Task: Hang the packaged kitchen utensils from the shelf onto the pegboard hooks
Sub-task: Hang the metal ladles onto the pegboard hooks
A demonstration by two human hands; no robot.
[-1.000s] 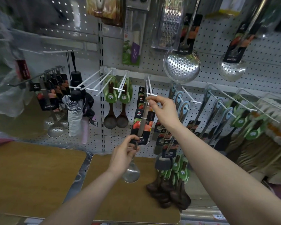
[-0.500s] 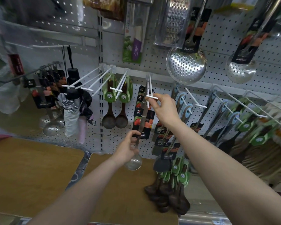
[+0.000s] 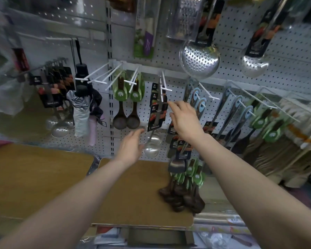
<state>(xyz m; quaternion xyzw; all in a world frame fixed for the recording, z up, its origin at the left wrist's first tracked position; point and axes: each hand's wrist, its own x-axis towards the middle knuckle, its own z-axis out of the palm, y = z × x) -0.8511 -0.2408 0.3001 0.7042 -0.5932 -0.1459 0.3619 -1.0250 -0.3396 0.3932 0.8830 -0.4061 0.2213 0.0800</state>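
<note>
A packaged steel ladle (image 3: 155, 119) with a black card hangs on a white pegboard hook (image 3: 163, 87), in front of others like it. My right hand (image 3: 184, 119) is just to the right of the card, fingers spread and holding nothing. My left hand (image 3: 132, 148) hovers open below and left of the ladle bowl (image 3: 151, 150), not touching it. A pile of wooden spoons with green cards (image 3: 184, 191) lies on the wooden shelf (image 3: 133, 194) under my right forearm.
Two wooden spoons (image 3: 127, 105) hang left of the ladle, beside bare white hooks (image 3: 101, 74). A folded umbrella (image 3: 82, 108) hangs further left. Spatulas (image 3: 241, 112) fill the hooks to the right. Skimmers (image 3: 199, 58) and a grater (image 3: 182, 17) hang above.
Both hands have let go of the ladle, which now hangs on the hook. The right hand dropped away from the hook tip; the left hand opened and drew back from the handle.
</note>
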